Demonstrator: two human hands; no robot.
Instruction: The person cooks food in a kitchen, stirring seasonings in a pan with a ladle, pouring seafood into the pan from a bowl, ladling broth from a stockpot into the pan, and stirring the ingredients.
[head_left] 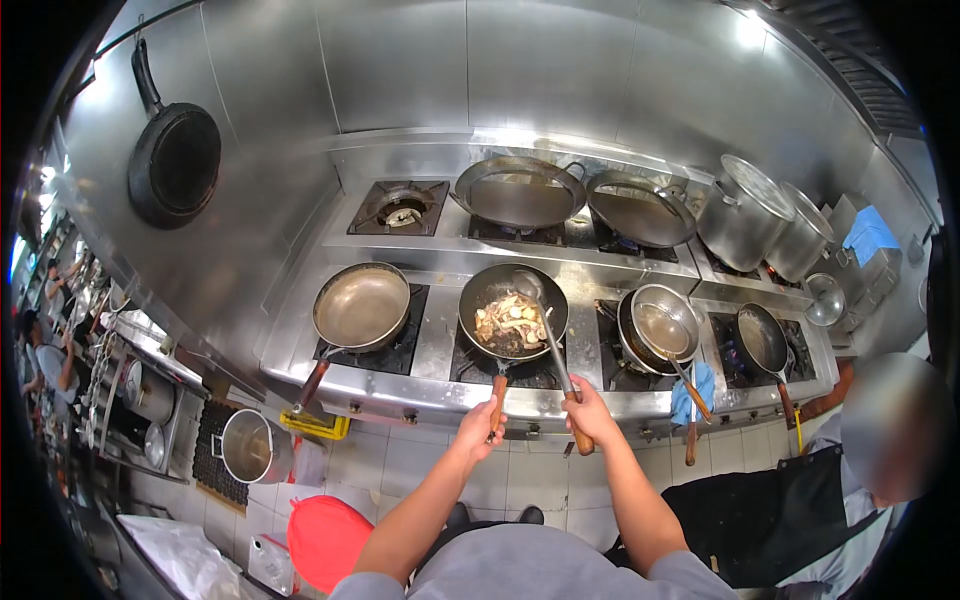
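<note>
A dark wok (483, 291) sits on a front burner with pale and brown sliced food (510, 322) inside. My left hand (479, 430) is closed round the wok's wooden handle (499, 397). In my right hand (592, 412) is the wooden-handled shaft of a metal ladle (552, 345). The ladle's bowl rests in the wok, at the upper right edge of the food.
A metal pan (362, 308) stands left of the wok; strainers (665, 322) and a small pan (762, 338) stand right. Behind are two wide pans (520, 200) and tall pots (745, 215). A person in a black apron (765, 515) is at the lower right.
</note>
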